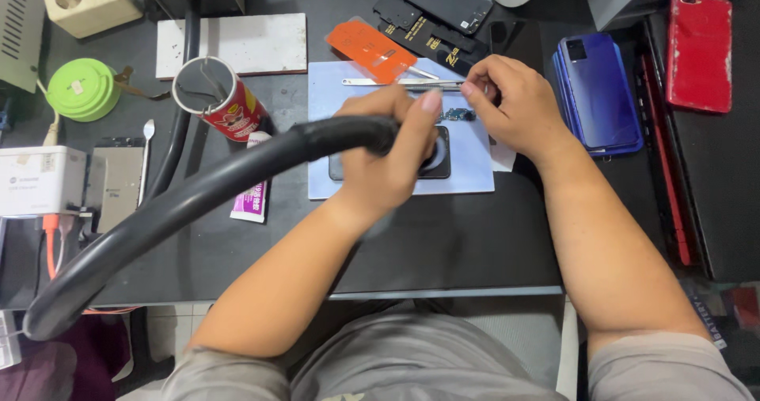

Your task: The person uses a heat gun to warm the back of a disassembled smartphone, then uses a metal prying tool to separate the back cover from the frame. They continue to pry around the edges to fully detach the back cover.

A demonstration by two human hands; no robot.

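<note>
The left hand (388, 159) is gripping a black hose (198, 199), fingers wrapped around its end above a dark phone (438, 162) lying on the pale mat (475, 171). The right hand (511, 104) is pinching tweezers (396, 83), fingertips together, beside 1 small circuit part (457, 114) lying loose on the mat, so disassembly appears partway, refitting remaining.

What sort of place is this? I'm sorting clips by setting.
Probably a phone repair bench: several phones, like the blue phone and red phone, a small circuit board by the right hand, and the left hand holding a black hose.
</note>
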